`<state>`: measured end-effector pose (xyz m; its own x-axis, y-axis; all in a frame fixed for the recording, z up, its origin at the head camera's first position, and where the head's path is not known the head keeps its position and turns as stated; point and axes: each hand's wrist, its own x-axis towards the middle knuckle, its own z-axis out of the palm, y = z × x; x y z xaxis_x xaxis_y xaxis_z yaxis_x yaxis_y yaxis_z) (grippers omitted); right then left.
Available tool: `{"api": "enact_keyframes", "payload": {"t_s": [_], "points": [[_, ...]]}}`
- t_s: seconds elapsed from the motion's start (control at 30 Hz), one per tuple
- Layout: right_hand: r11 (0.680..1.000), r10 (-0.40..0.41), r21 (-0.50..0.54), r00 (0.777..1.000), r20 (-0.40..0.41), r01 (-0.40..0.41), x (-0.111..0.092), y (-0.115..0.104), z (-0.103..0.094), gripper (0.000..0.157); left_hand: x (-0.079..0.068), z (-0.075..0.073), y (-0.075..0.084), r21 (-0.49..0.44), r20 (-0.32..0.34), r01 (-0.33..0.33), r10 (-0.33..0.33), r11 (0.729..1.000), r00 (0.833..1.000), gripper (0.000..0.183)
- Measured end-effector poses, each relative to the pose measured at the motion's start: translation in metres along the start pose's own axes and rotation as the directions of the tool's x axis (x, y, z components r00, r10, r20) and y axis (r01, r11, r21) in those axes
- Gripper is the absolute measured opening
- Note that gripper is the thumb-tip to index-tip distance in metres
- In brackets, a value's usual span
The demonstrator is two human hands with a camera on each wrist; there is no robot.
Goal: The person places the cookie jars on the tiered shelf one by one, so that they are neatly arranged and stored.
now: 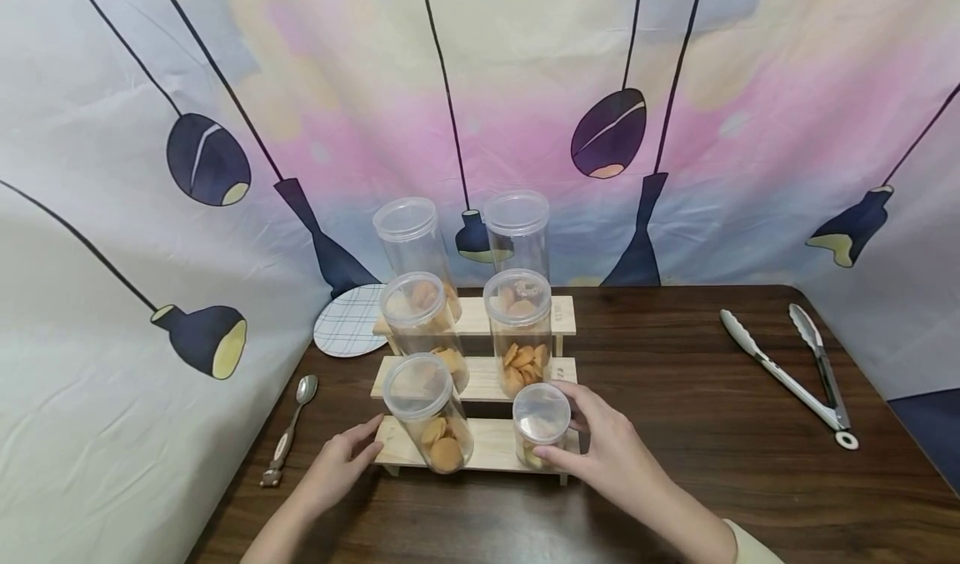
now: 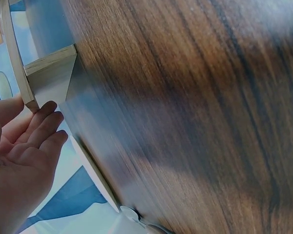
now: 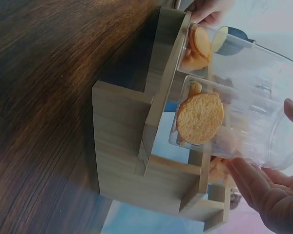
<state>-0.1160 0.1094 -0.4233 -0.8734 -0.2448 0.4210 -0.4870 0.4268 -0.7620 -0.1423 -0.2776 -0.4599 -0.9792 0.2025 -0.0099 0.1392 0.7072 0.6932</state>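
A three-step wooden display stand [image 1: 487,439] carries clear lidded jars with round golden cookies inside, in two columns. At the front right stands a shorter jar [image 1: 542,426]. My right hand [image 1: 611,451] holds this jar between thumb and fingers, near its lid. In the right wrist view a pale round cookie [image 3: 200,118] shows at the bottom of that jar, which sits on the lowest step. With thumb and fingertips my left hand [image 1: 341,464] pinches the left end of the lowest step. The tall front-left jar [image 1: 431,418] leans in view beside it.
A spoon [image 1: 288,435] lies left of the stand, and a checked round plate [image 1: 348,322] is behind it. Open metal tongs [image 1: 780,372] rest on the dark wooden table [image 1: 675,414] at the right. A printed cloth [image 1: 337,89] hangs behind.
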Motion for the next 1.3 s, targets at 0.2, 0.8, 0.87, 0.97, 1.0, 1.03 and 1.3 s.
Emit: {"api": "enact_keyframes", "payload": {"t_s": [0.2,0.8,0.87,0.97,1.0,1.03,1.3], "points": [[1.000,0.028,0.009,0.999,0.016,-0.028,0.004,-0.001,0.004,0.076,0.000,0.001,0.001,-0.002,-0.004,0.001,-0.001,1.000,1.000,0.044],[0.998,0.068,0.001,0.998,0.010,-0.068,0.006,0.001,0.010,0.071,-0.001,0.001,0.003,0.004,-0.001,0.014,-0.014,1.000,1.000,0.045],[0.998,0.067,0.006,0.998,0.009,-0.067,0.006,0.001,0.010,0.071,-0.001,0.001,0.003,0.004,-0.002,0.013,-0.013,1.000,1.000,0.045],[0.998,0.061,0.016,0.998,0.009,-0.061,0.006,0.003,0.011,0.072,0.000,0.001,0.003,0.000,-0.004,0.012,-0.012,1.000,1.000,0.045],[0.998,0.060,0.019,0.998,0.010,-0.061,0.006,0.003,0.011,0.073,0.000,0.001,0.004,-0.001,-0.006,0.010,-0.010,1.000,1.000,0.045],[0.998,0.061,0.022,0.998,0.010,-0.061,0.005,0.003,0.011,0.074,0.000,0.001,0.003,-0.001,-0.008,0.006,-0.006,1.000,1.000,0.044],[0.997,0.079,0.011,0.997,0.026,-0.079,-0.004,0.008,0.000,0.061,-0.002,0.002,0.005,-0.009,-0.012,0.014,-0.014,1.000,1.000,0.045]]}}
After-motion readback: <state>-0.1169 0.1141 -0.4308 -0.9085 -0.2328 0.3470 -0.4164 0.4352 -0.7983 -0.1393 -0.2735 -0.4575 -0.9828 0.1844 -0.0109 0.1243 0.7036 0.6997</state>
